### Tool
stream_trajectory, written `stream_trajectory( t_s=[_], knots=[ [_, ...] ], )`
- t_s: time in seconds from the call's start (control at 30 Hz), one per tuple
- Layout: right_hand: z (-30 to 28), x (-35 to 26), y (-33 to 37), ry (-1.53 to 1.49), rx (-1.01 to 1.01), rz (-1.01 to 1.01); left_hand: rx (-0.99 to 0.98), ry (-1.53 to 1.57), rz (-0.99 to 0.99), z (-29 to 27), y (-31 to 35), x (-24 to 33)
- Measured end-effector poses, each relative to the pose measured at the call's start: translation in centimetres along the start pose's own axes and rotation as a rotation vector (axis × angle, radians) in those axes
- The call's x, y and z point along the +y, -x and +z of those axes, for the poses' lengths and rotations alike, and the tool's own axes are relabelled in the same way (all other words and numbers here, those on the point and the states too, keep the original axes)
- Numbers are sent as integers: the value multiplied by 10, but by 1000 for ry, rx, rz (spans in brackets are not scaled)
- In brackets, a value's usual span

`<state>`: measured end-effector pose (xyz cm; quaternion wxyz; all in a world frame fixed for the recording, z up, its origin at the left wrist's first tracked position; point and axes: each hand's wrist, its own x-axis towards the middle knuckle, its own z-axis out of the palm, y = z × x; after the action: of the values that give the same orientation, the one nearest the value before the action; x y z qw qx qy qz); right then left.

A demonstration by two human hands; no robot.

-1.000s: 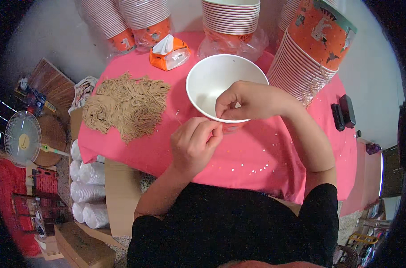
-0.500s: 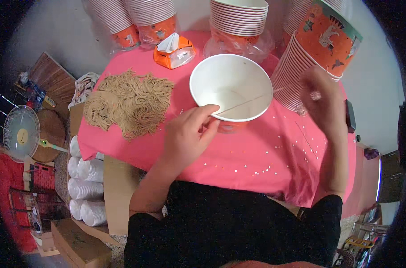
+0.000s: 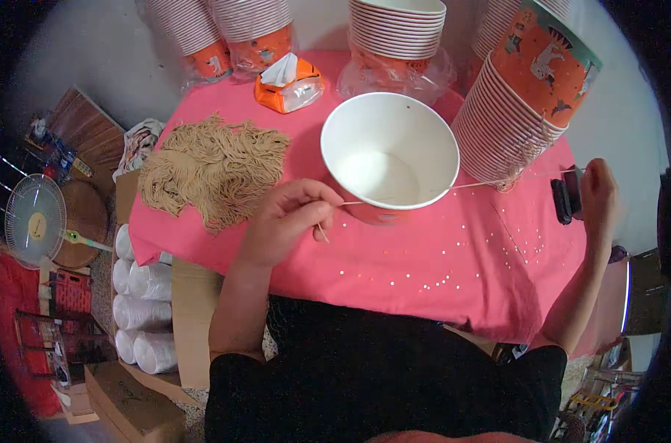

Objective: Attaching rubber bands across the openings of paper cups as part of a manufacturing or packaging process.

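A white paper bucket with an orange printed outside stands tilted toward me on the pink-covered table. At its near left side my left hand pinches a thin beige string, and a short tail hangs below the fingers. The string runs past the bucket's near rim and on to the right, drawn nearly straight. Its far end is in my right hand, closed beyond the bucket stack. Whether the string passes through holes in the bucket I cannot tell. A heap of tan strings lies left of the bucket.
Stacked buckets lean at the right, with strings hanging over them. More stacks stand at the back, near an orange tissue pack. Small white dots litter the pink cloth. A dark object lies near my right hand.
My right hand has moved outward to the right, drawing the string out. My left hand has shifted slightly left and down, off the rim. The bucket has moved slightly right.
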<state>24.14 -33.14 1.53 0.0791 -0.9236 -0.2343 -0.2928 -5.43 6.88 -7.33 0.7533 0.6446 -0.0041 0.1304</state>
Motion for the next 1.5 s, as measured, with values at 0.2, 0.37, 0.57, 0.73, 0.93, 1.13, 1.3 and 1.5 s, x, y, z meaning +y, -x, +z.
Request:
stream_trajectory(
  t_s=[0.2, 0.37, 0.57, 0.73, 0.93, 1.13, 1.3, 1.5],
  knots=[
    [-7, -57, 21, -158, -389, -168, -64, 15, -11, 9, 2, 10],
    [-18, -134, 21, -679, -310, -539, 89, -229, 116, 28, 3, 17],
    [2, -183, 12, -706, -317, -864, 217, -476, 248, 36, -3, 23],
    [8, -188, 12, -740, -307, -944, 204, -298, 255, 36, -8, 26],
    [8, -196, 19, -772, -204, -959, 108, -3, 125, 37, -11, 21],
    [13, -200, 21, -793, -202, -1035, 213, -104, 77, 33, -10, 24],
    [9, -210, 13, -936, -194, -1002, 347, -438, 85, 45, -15, 28],
    [2, -233, 4, -965, -159, -997, 232, -623, 30, 60, -22, 38]
  ],
)
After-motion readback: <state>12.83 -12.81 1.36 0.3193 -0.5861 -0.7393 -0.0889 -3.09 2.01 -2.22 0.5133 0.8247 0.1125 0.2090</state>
